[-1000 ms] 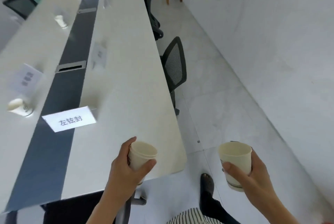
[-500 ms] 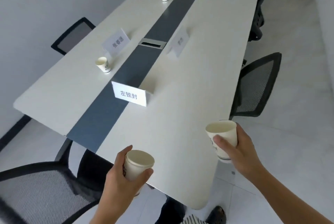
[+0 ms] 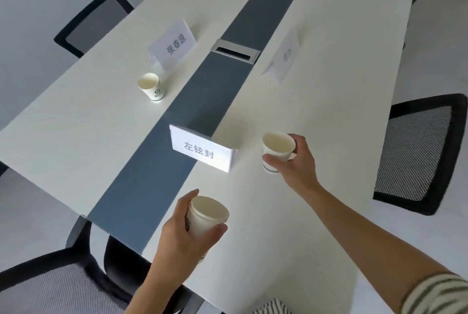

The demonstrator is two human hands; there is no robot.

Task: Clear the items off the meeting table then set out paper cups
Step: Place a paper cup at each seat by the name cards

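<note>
Cups sit one in each hand. The left hand (image 3: 182, 235) curls fingers and thumb round the near cup (image 3: 207, 215) above the table (image 3: 316, 101) end. The right hand (image 3: 296, 161) grips a second cup (image 3: 277, 147) just right of a name card (image 3: 201, 151); whether it touches the top, I cannot tell. A third cup (image 3: 150, 87) stands upright across the grey strip (image 3: 202, 101).

I see black mesh chairs: a far-left chair (image 3: 93, 22) by the grey wall (image 3: 30, 9), a right chair (image 3: 417, 151) on pale floor (image 3: 435, 42), and a near chair (image 3: 50, 286) bottom left. A metal cable hatch (image 3: 235, 50) sits in the blue-grey strip (image 3: 157, 187).
</note>
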